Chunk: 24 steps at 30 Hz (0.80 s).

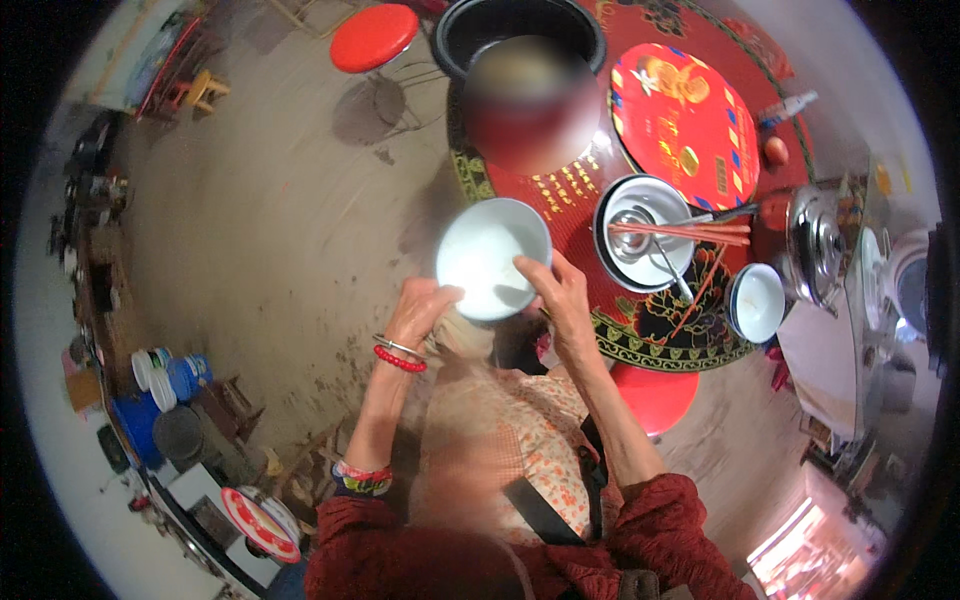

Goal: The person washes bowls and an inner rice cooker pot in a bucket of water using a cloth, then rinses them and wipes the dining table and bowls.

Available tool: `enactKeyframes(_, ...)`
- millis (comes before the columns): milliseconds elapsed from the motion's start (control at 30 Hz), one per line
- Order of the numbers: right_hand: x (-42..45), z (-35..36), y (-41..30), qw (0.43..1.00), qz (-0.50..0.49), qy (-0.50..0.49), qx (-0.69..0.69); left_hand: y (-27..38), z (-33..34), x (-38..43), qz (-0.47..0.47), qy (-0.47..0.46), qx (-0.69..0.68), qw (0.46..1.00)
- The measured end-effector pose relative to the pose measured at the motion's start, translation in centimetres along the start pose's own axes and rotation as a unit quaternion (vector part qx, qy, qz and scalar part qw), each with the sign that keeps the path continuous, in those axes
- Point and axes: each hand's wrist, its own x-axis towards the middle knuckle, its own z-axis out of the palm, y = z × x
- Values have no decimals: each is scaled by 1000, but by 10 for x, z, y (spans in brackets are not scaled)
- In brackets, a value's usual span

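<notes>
A white bowl point(491, 251) is held between my two hands, its inside facing up. My left hand point(424, 307) grips its lower left rim, the thumb over the edge. On the right, my right hand point(559, 289) holds the rim with the thumb inside the bowl. The fingers beneath the bowl are hidden. Just right of my right hand, on the round table point(570, 202), stands a white basin with a dark rim point(652, 187). A metal ladle point(630, 244), red chopsticks point(712, 233) and a spoon point(673, 274) lie in or across it. Farther right are stacked small bowls point(759, 304).
A large black pot point(442, 45) stands at the table's far side, beside a blurred area. A red printed round lid or box point(686, 127) and a lidded metal pot point(810, 240) are on the table. Red stools point(373, 37) stand by it. Buckets point(187, 375) are at left.
</notes>
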Motion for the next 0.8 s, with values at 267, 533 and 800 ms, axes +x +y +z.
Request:
enactKeyframes(267,-1,126,-25,934,-257,-22,-247,4,-82,-37,108,134,-141,975)
enactKeyframes(533,6,100,10,981,-110,-58,-151,-31,-75,-22,157,266,137,941)
enactKeyframes(800,2,93,3,982,-108,-90,-127,-13,-73,-18,231,361,364,827)
